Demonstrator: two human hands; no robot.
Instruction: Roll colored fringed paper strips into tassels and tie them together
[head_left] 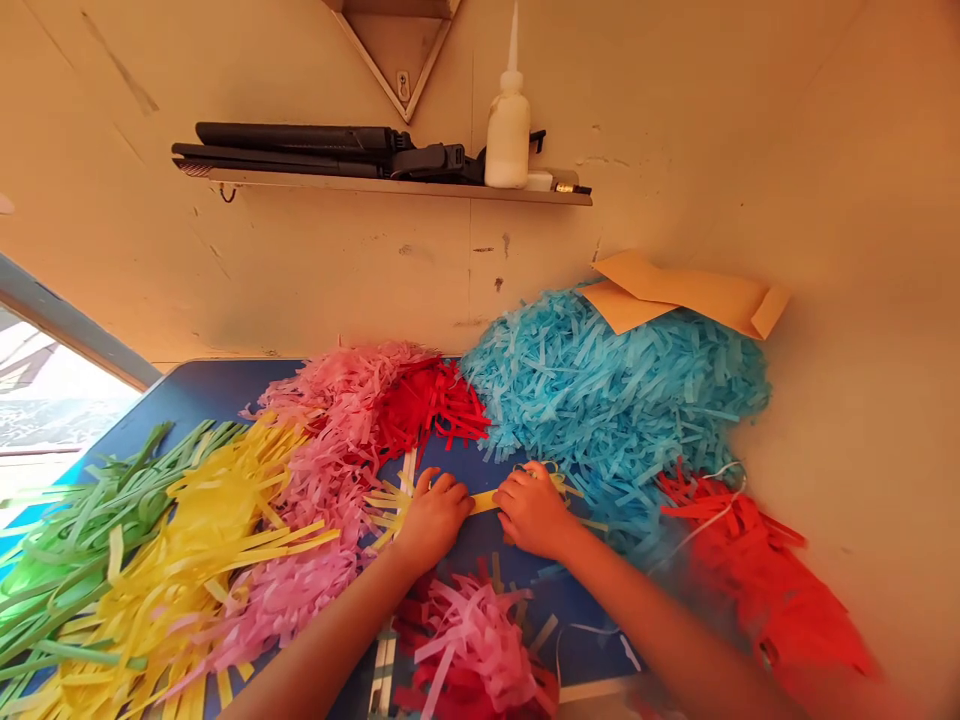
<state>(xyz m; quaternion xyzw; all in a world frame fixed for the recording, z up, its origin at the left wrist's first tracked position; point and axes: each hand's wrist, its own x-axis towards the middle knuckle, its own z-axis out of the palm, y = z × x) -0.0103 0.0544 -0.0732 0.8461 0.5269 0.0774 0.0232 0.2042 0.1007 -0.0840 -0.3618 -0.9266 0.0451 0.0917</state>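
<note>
A yellow fringed paper strip [486, 501] is stretched between my two hands, just above or on the blue table. My left hand [437, 512] is closed round its left part, and loose yellow fringe [388, 505] fans out beyond the fingers. The right part is gripped by my right hand [531, 508], with a few yellow ends showing past it. Both hands are curled, so the middle of the strip shows as a flat twisted band. Close in front of my wrists lies a pink and red paper tassel bunch [480, 640].
Green [67, 560], yellow [217, 500] and pink paper fringe [322, 460] lie at left. Blue fringe [615, 390] is heaped behind, under brown paper [690, 292]; red fringe [787, 570] is at right. A wall shelf [390, 188] holds a bottle [508, 135] and hair straighteners [300, 150].
</note>
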